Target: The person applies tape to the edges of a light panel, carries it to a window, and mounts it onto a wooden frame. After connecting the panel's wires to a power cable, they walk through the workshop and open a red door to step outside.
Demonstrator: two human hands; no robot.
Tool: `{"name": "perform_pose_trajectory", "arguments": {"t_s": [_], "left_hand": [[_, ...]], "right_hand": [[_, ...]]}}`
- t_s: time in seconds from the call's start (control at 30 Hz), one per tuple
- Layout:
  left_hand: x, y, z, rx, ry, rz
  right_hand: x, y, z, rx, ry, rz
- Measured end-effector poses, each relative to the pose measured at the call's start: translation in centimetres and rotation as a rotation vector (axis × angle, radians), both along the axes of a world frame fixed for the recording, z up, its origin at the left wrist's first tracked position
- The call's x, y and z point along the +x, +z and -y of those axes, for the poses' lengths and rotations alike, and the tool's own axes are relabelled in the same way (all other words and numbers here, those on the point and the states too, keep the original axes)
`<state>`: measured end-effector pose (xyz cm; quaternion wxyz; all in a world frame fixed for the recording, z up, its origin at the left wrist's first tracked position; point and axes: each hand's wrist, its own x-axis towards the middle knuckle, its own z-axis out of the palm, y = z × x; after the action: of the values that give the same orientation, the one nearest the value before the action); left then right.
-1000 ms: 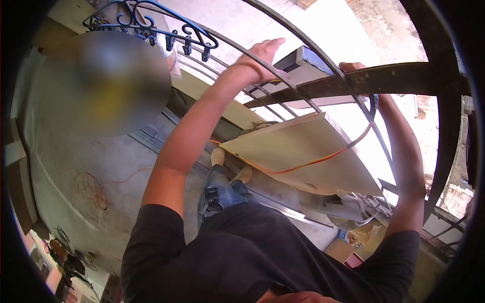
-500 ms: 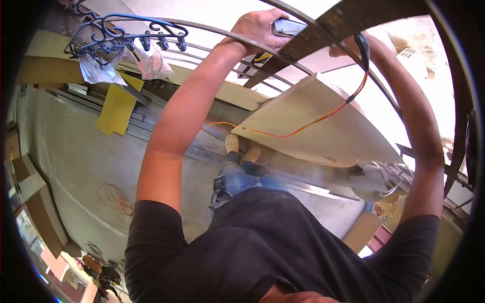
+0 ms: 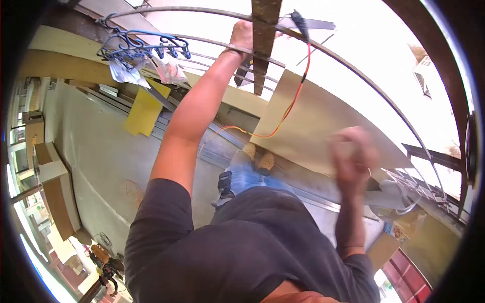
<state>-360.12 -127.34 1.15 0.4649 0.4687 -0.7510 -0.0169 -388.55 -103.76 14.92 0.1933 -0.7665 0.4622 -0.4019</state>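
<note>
My left hand (image 3: 242,36) is raised through the curved metal bars, beside a broad dark flat bar (image 3: 266,43). Its fingers are mostly hidden behind that bar, so its grip cannot be seen. To the right of the flat bar, a black connector (image 3: 299,22) hangs with a red-orange cable (image 3: 292,103) running down from it. My right hand (image 3: 355,154) is lower, in front of a large beige panel (image 3: 313,121). Motion smears its fingers, and nothing can be made out in it.
Blue hangers (image 3: 144,46) and plastic bags (image 3: 126,71) hang at upper left. Below them are a yellow sheet (image 3: 146,112) and long metal profiles (image 3: 214,154) on the floor. Cardboard boxes (image 3: 58,194) line the left side. A person (image 3: 107,280) shows at lower left.
My right hand has come down and inward from the upper bars. The view has shifted, and the dark flat bar stands more upright. The grey-blue device at my left hand is no longer clearly visible.
</note>
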Motion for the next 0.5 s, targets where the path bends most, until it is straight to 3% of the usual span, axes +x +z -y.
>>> {"name": "perform_pose_trajectory", "arguments": {"t_s": [0.03,0.1,0.13,0.17,0.27,0.3,0.33,0.37,0.43,0.5], "left_hand": [[0.0,-1.0,0.7,0.036,-0.019,-0.055],[-0.4,-0.9,0.6,0.145,-0.078,-0.147],[-0.4,-1.2,0.4,0.261,-0.071,-0.268],[-1.1,1.2,-1.0,0.294,0.044,-0.066],[-2.0,2.6,-1.6,0.438,-0.100,-0.295],[-1.6,1.3,-1.1,0.468,-0.195,-0.377],[-0.2,-2.7,2.2,0.422,-0.188,-0.207],[-1.0,-2.1,1.0,0.532,-0.318,-0.633],[-0.6,0.2,1.2,0.556,-0.224,-0.135],[-0.8,0.8,1.1,0.565,-0.208,0.009]], "right_hand": [[1.7,-2.6,-1.8,0.340,-0.013,0.036],[3.8,-8.6,-3.5,0.705,0.045,0.100],[4.5,-12.1,-4.0,0.639,0.017,0.052],[5.2,-14.9,-4.1,0.571,-0.015,0.001],[7.5,-18.0,-3.4,0.625,-0.063,0.190],[7.9,-19.8,-3.1,0.621,-0.096,0.202],[8.4,-21.9,-2.9,0.746,0.014,0.266],[8.9,-23.0,-2.8,0.869,0.133,0.330],[9.5,-22.2,-3.3,0.896,0.136,0.286],[10.0,-17.8,-3.9,0.899,0.161,0.285]]}}
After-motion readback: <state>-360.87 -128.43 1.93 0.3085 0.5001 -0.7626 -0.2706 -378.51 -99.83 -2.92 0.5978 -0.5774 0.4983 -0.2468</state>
